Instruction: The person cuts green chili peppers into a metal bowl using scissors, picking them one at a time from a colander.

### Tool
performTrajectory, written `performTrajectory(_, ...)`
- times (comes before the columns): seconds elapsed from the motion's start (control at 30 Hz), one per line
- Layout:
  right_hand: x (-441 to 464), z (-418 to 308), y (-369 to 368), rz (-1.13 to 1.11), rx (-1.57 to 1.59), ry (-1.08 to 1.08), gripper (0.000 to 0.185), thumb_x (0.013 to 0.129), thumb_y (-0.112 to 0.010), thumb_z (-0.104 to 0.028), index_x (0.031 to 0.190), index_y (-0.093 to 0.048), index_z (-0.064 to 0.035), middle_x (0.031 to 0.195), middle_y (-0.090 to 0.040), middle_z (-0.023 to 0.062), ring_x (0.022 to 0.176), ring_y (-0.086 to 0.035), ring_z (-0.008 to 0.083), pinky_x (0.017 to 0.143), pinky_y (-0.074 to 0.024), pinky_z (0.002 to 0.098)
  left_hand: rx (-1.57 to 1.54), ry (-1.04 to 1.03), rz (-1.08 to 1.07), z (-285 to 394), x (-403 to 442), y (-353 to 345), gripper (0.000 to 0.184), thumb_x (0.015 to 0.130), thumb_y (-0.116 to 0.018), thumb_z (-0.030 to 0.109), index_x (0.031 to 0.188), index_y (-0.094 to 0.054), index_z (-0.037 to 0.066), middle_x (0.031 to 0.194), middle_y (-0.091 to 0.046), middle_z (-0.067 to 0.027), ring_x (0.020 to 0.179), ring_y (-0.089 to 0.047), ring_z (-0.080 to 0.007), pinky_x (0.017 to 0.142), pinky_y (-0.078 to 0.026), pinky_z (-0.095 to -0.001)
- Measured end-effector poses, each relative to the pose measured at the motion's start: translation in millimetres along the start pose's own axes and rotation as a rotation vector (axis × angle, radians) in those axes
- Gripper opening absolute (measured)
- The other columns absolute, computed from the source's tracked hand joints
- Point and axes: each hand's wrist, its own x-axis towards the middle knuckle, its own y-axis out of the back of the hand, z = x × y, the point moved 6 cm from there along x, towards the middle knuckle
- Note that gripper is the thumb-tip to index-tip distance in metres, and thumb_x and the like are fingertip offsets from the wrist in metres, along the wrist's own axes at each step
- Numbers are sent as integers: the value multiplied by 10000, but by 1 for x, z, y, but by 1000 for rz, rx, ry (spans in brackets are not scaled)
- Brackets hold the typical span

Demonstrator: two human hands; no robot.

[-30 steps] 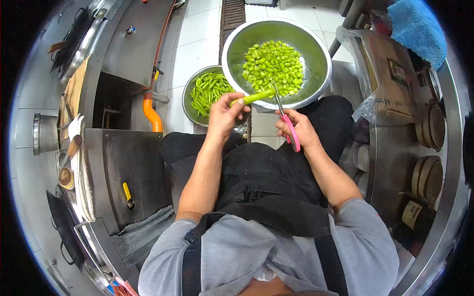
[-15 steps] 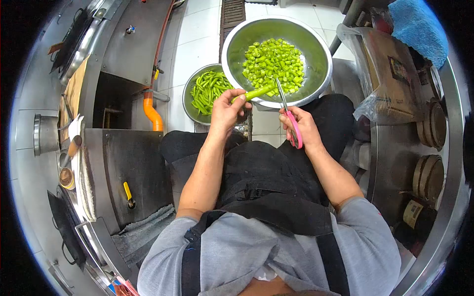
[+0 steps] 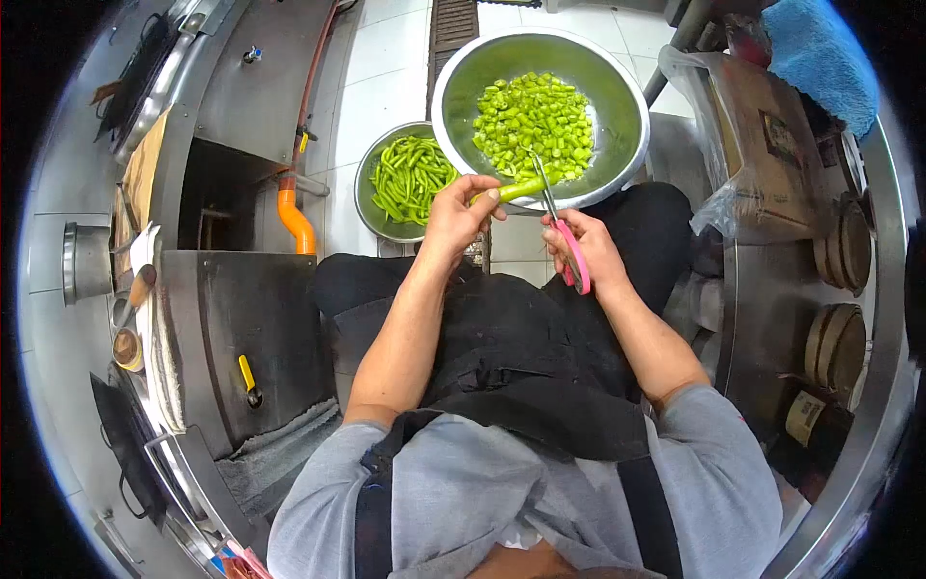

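Observation:
Pinched in the fingers of my left hand (image 3: 461, 218) is a long green pepper (image 3: 519, 190), its free end pointing right over the near rim of the large metal bowl (image 3: 444, 106). My right hand (image 3: 586, 249) is closed round the pink handles of a pair of scissors (image 3: 577, 259). Their blades meet the pepper's free end. Cut green pepper pieces (image 3: 532, 121) lie in the large bowl. Left of it, a smaller metal bowl (image 3: 363, 198) holds whole green peppers (image 3: 410, 174).
Steel cabinets with an orange pipe (image 3: 297, 217) stand on the left. At right are a cardboard box (image 3: 772, 145) in clear plastic, a blue towel (image 3: 820, 58) and stacked round items (image 3: 837, 343). A floor drain grate (image 3: 451, 29) runs behind the large bowl.
My left hand has moved right, bringing the pepper closer to the scissors. Less of the pepper now shows between hand and blades. My right hand has barely shifted.

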Motion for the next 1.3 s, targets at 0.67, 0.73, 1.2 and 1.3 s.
performTrajectory(0.67,10,17,0,-9,5,128,451,797,-753,-223,1150,-582,-1,752,-619,55,539,-570,114,443,-436,241,41,-92,34,-3,7,-13,207,901,-603,117,1073,-583,4,889,-667,-76,642,-614,-79,488,-389,-207)
performTrajectory(0.73,8,15,2,0,26,109,429,800,-751,-222,1127,-590,2,730,-611,51,521,-562,112,432,-429,240,44,-90,-36,-5,6,-22,201,889,-619,103,1056,-581,-2,891,-669,-79,657,-620,-76,488,-387,-206)
performTrajectory(1.2,1,6,-4,-19,-4,-17,330,851,-682,-147,1106,-580,36,719,-607,65,482,-566,109,398,-418,221,-34,-106,135,5,17,-5,218,895,-617,102,1084,-549,18,858,-630,-36,722,-619,-86,516,-392,-197)
performTrajectory(1.3,4,9,-5,-37,-33,60,396,817,-737,-201,1125,-598,5,749,-623,59,523,-569,104,429,-419,234,39,-107,41,-1,19,-17,214,886,-611,65,1064,-535,-25,958,-644,-106,722,-654,-139,587,-470,-241)
